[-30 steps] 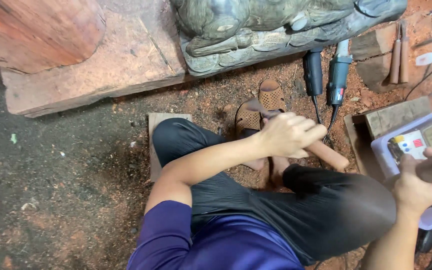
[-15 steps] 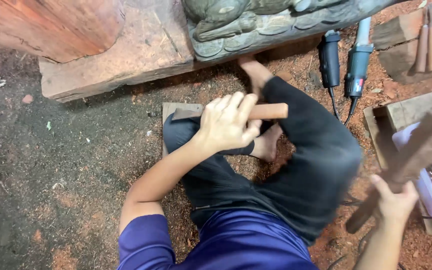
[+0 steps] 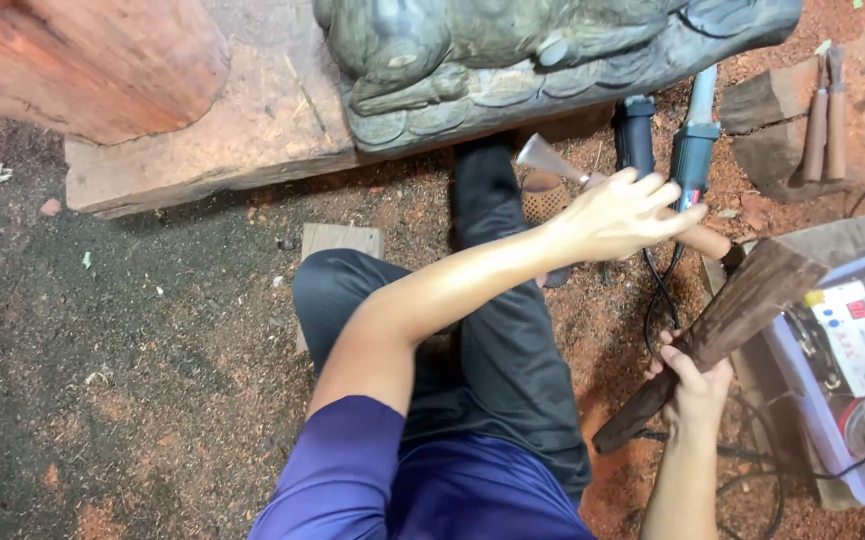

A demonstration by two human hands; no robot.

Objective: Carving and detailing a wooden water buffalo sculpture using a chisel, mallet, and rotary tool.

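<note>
I see a pale plastic bin (image 3: pixel 853 470) at the right edge, a white panel (image 3: pixel 853 335) with red and blue marks lying in it. My right hand (image 3: pixel 695 385) is clenched around a dark wooden mallet (image 3: pixel 723 330), just beside the bin. My left hand (image 3: pixel 623 212) grasps a chisel (image 3: pixel 553 160) (fingers half spread) near the carving's (image 3: pixel 513 50) front edge. Dark floor (image 3: pixel 103 350) lies open on the left.

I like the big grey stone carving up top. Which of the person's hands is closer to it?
Left. The left hand, holding a chisel, is just below the grey carving. The right hand grips a wooden mallet farther down.
</note>
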